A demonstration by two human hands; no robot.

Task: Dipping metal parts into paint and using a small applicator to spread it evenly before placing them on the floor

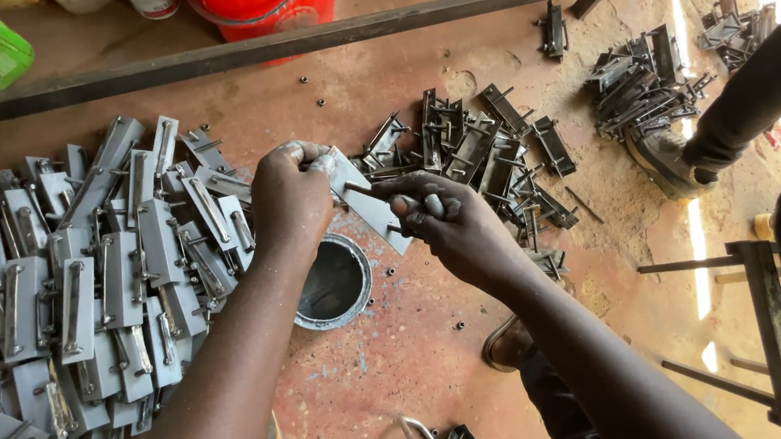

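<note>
Plate [372, 207] in both hands: flat sheet metal, pale grey, dull sheen, smooth face. Left hand [288, 196] and right hand [453, 228]: skin dusted grey at the fingers. Heap of plates [82, 287]: same grey metal, matt to faintly bright, welded rods on each. Darker pile [490, 157]: blackened, unpolished steel. Bench [421, 341]: rusty red-brown surface, rough, scuffed, patchy. Round tin [332, 282]: metal rim, dark sooty inside. Bucket [264, 1]: glossy red plastic. Long bar [250, 50]: dark matt steel.

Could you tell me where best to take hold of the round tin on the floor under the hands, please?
Probably by the rim of the round tin: it stands open side up, so come from above, fingers pinching the wall. The near-left rim is clearest, away from the left hand and right hand holding the grey metal plate.
</note>
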